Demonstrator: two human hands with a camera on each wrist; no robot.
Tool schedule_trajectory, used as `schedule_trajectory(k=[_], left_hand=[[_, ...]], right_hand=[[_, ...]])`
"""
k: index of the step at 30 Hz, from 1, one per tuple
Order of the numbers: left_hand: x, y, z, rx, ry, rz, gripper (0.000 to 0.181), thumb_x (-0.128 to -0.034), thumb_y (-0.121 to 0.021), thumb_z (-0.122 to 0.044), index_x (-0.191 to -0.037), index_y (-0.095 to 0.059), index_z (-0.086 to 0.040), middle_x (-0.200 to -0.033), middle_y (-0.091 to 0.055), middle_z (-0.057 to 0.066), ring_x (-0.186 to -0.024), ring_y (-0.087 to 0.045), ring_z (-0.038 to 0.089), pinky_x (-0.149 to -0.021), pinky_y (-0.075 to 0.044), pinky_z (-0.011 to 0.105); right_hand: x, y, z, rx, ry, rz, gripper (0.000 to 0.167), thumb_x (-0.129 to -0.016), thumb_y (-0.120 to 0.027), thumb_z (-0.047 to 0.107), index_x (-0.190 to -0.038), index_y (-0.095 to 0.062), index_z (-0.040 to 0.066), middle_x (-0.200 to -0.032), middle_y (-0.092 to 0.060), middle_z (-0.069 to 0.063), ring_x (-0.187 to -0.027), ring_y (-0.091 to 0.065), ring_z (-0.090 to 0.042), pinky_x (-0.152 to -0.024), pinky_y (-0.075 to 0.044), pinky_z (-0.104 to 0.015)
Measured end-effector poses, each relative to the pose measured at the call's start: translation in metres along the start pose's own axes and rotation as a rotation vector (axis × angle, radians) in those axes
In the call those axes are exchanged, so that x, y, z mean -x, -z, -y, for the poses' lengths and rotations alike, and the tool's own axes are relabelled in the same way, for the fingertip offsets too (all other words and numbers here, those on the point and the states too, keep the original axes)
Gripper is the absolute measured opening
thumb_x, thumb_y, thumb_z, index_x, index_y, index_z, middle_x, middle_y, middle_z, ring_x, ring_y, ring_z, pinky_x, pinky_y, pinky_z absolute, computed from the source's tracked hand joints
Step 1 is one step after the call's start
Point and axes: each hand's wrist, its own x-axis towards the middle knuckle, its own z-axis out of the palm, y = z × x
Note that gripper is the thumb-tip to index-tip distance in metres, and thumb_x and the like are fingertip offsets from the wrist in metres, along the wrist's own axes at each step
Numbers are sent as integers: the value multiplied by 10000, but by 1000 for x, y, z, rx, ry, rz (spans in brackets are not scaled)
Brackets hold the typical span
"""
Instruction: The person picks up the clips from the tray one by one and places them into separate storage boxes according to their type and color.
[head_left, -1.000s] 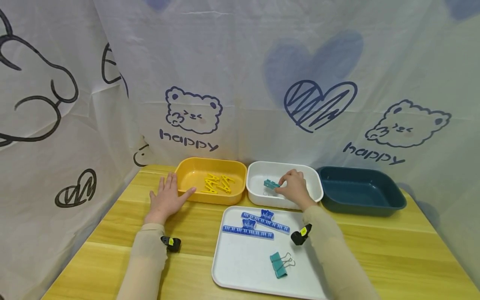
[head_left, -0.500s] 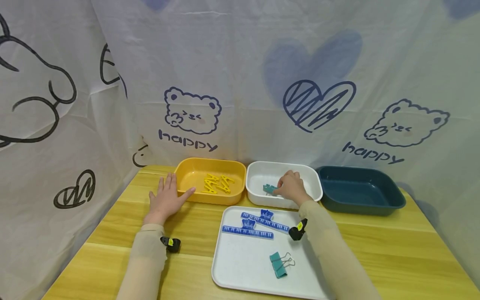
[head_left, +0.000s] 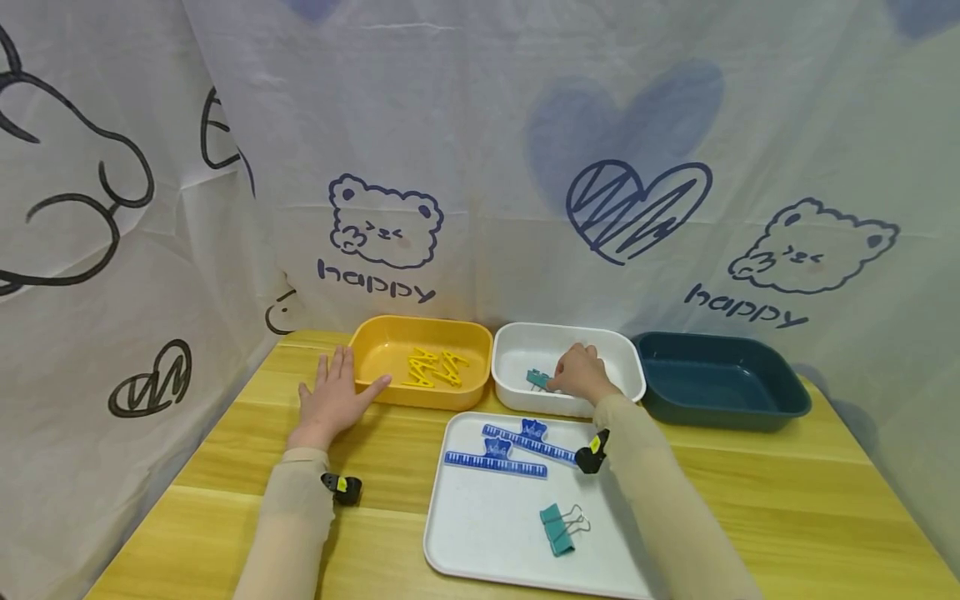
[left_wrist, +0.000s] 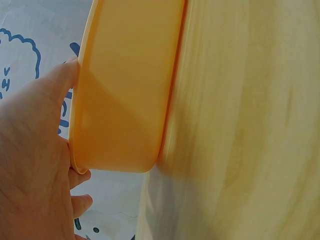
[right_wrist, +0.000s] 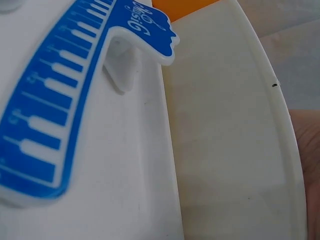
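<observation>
In the head view my right hand [head_left: 585, 373] is inside the white bin [head_left: 517, 398], its fingertips at a teal binder clip [head_left: 537, 379] low in the bin; the fingers are partly hidden. The right wrist view shows only the edge of that hand [right_wrist: 307, 150] behind the bin's wall [right_wrist: 230, 130]. My left hand [head_left: 332, 406] rests with spread, straight fingers at the left end of the yellow bin [head_left: 420, 401], touching its rim, as the left wrist view also shows. Several yellow clips [head_left: 422, 367] lie in the yellow bin.
A white tray [head_left: 480, 533] in front of the bins holds two blue piano-pattern clips [head_left: 495, 464] and another teal binder clip [head_left: 557, 530]. To the right of the white bin stands a dark teal bin [head_left: 727, 408]. Behind the bins hangs a printed cloth [head_left: 495, 275].
My right hand and the teal clip have moved down into the white bin, and the right wrist has shifted slightly left. My left hand has stayed on the yellow bin.
</observation>
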Motion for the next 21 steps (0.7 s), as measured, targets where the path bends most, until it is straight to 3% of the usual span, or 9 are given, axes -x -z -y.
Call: schedule_trajectory(k=[21], left_hand=[[-1, -1, 1, 4, 7, 0, 1089, -869, -281, -814, -1561, 11, -26, -1639, 20, 207, -1498, 48, 457, -1081, -2, 792]], right_hand=[[5, 4, 0, -68, -41, 11, 303, -783, -806, 288, -939, -724, 42, -1108, -525, -115, -1068, -392, -297, -961, -385, -457]])
